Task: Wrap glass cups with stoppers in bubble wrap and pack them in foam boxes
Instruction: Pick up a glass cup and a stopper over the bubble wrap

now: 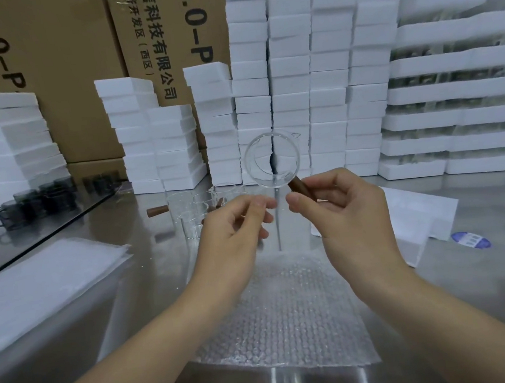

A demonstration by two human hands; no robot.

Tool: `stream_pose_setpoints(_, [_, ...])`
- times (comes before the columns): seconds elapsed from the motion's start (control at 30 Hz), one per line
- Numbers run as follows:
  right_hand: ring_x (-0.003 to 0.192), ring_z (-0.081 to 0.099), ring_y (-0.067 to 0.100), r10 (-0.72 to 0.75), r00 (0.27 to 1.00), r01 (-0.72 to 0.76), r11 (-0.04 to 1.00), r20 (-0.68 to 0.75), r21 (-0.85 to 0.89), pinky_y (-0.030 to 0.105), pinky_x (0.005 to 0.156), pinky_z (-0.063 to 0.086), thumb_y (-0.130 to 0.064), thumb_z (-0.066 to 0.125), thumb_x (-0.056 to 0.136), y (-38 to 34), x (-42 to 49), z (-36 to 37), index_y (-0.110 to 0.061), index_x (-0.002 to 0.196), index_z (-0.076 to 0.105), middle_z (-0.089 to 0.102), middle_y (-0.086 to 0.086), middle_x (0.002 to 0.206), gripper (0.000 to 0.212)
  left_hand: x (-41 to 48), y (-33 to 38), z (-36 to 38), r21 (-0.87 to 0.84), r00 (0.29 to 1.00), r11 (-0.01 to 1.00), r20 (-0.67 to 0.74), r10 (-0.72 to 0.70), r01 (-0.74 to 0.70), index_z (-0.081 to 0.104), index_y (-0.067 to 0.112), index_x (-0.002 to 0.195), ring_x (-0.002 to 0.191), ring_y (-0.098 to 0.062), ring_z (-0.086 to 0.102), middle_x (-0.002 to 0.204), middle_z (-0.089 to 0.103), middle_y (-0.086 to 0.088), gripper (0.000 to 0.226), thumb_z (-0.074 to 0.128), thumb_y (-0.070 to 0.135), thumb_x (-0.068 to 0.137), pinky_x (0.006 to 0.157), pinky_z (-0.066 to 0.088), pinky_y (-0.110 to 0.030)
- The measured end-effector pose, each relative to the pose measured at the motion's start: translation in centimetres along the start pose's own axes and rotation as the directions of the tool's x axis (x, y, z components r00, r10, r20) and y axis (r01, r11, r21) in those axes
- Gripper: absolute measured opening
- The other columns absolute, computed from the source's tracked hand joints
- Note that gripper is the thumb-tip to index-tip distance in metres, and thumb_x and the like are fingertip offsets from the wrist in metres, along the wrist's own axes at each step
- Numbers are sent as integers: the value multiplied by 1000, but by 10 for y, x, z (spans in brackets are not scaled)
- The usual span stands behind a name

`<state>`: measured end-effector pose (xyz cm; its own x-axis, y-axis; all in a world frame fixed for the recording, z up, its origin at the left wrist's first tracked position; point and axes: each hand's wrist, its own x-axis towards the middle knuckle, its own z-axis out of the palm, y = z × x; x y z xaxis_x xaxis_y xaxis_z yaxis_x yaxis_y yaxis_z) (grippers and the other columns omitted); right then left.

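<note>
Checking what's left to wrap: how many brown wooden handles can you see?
3 handles. One is held by the right hand, on the raised glass cup; one sticks out left of the clear cups on the table; one shows among those cups. The left hand may hide more.

Two bare hands: left hand, right hand. Forearms bare all way to frame edges: left forearm, right forearm. Slim wrists, slender fingers. Nails short, neatly trimmed, natural finish, plainest on both thumbs. Faint creases over knuckles, light tendon ridges across hand backs. Smooth forearm surface, widening toward lower frame corners
</note>
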<state>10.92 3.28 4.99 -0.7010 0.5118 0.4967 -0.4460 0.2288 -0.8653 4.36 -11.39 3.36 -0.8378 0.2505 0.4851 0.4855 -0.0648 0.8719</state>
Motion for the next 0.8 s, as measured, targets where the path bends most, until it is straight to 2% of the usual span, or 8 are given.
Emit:
stream_pose_setpoints(0.13, [82, 79, 10, 18, 1000, -18, 1000, 13, 4, 12, 69, 53, -17, 86, 87, 2, 2, -1, -20, 98, 73, 81, -6, 89, 17, 4, 10, -5, -142, 997, 989, -63, -35, 26, 73, 28, 117, 85, -10, 73, 108, 77, -1, 18, 64, 39, 105, 62, 52, -18])
stream_pose_setpoints(0.27, [79, 79, 9, 46, 998, -47, 999, 48, 14, 9, 60, 48, -17, 84, 89, 4, 2, -1, -19, 99, 73, 81, -6, 88, 15, 6, 17, -12, -152, 998, 988, -61, -2, -7, 68, 33, 128, 99, -12, 77, 114, 76, 12, 32, 68, 50, 101, 67, 57, -21])
stream_pose_setpoints(0.4, [79, 79, 10, 14, 997, -12, 1000, 79, -23, 10, 61, 49, -18, 83, 90, 6, 2, -1, -21, 100, 74, 80, -5, 93, 14, 9, 21, -17, -136, 1000, 991, -28, 14, -18, 67, 37, 132, 103, -9, 76, 117, 74, 20, 45, 76, 56, 92, 72, 57, -26])
stream_pose_setpoints(0.47, [81, 77, 9, -47, 995, 57, 992, 88, -113, 15, 66, 51, -21, 82, 91, 7, 2, -3, -26, 100, 73, 79, -9, 98, 14, 10, 21, -21, -78, 998, 995, 7, 66, -66, 65, 41, 135, 107, -5, 74, 122, 72, 22, 53, 77, 55, 86, 78, 58, -27])
stream_pose_setpoints(0.53, [85, 74, 5, -149, 984, 169, 954, 99, -249, 16, 70, 50, -24, 80, 92, 7, 2, -7, -33, 101, 71, 76, -17, 98, 16, 12, 20, -26, 13, 990, 990, 32, 137, -138, 63, 46, 140, 113, 3, 69, 125, 68, 29, 58, 83, 51, 85, 84, 57, -21])
stream_pose_setpoints(0.6, [91, 69, -1, -246, 963, 271, 894, 115, -357, 14, 71, 49, -24, 78, 94, 7, 4, -11, -37, 103, 67, 73, -25, 98, 19, 14, 19, -32, 102, 980, 975, 49, 192, -196, 59, 49, 144, 117, 7, 64, 125, 66, 35, 65, 89, 44, 86, 82, 56, -15])
stream_pose_setpoints(0.7, [99, 64, -5, -353, 924, 379, 804, 146, -459, 9, 75, 47, -20, 74, 96, 8, 7, -15, -38, 108, 65, 70, -29, 100, 24, 17, 18, -40, 271, 958, 920, 122, 260, -284, 53, 52, 151, 124, 0, 62, 134, 63, 27, 78, 91, 31, 86, 83, 60, -24])
stream_pose_setpoints(0.8, [101, 64, -6, -412, 895, 440, 761, 168, -477, 6, 78, 44, -17, 74, 96, 8, 8, -14, -37, 109, 64, 69, -30, 104, 26, 19, 14, -44, 358, 950, 881, 163, 266, -309, 58, 46, 148, 123, -4, 62, 135, 60, 25, 74, 92, 30, 84, 84, 60, -32])
